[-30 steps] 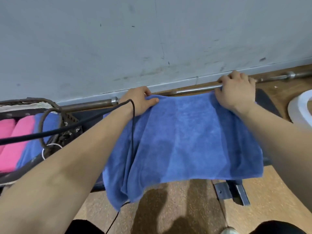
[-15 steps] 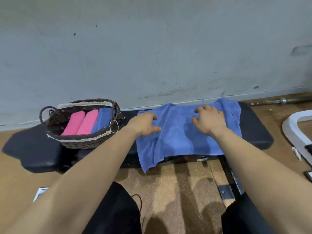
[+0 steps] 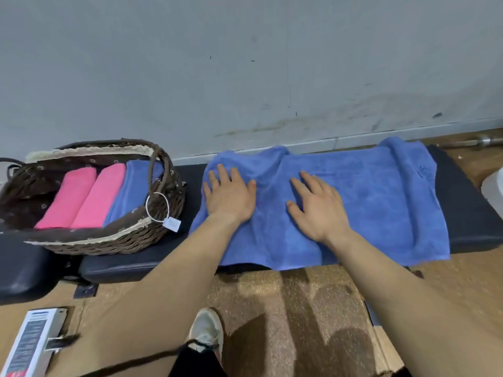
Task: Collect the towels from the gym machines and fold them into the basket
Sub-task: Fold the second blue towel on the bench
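Observation:
A blue towel (image 3: 381,197) lies spread over a black padded bench (image 3: 476,213), its front edge hanging a little over the bench side. My left hand (image 3: 228,194) presses flat on the towel's left part, fingers straight. My right hand (image 3: 315,205) lies flat on the towel's middle, fingers spread. On the bench to the left stands a dark wicker basket (image 3: 114,240). It holds two folded pink towels (image 3: 81,197) and one folded blue towel (image 3: 130,191) side by side.
A grey wall runs close behind the bench. A metal bar (image 3: 479,141) lies on the floor at the far right, with a white object (image 3: 492,191) at the right edge. My shoe (image 3: 206,330) stands on the cork floor; a white box (image 3: 30,346) sits bottom left.
My hands have let go of the towel's far corners and now lie flat on it, the right hand sliding toward the middle. The view has pulled back, showing basket and bench.

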The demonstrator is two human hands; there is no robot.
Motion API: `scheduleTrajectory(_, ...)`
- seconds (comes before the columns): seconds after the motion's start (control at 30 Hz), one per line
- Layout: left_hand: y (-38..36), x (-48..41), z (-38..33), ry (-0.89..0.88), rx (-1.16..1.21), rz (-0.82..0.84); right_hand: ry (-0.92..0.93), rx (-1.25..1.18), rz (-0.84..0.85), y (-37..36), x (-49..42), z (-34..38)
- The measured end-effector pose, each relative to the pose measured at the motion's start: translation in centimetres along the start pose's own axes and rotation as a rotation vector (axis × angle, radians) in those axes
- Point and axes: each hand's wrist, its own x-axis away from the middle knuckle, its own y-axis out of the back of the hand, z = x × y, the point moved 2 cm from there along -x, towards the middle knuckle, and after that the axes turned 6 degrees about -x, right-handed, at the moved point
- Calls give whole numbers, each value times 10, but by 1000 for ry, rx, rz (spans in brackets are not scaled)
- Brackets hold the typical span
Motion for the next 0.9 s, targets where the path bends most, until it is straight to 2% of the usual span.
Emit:
scheduleTrajectory(0.3,-13,5,13,85,-82,54,12,39,11,-13,-3,-5)
scheduleTrajectory(0.5,-4,45,21,16,-71,46,31,46,145,11,25,-4)
scheduleTrajectory(0.6,10,53,5,-40,-49,-12,-34,-20,-5,42,44,-12)
scheduleTrajectory(0.73,19,56,-56,-275,-47,-49,-227,-149,-211,68,76,-58)
scheduleTrajectory(0.9,24,39,-153,-544,73,-57,-487,-247,-433,96,87,-130)
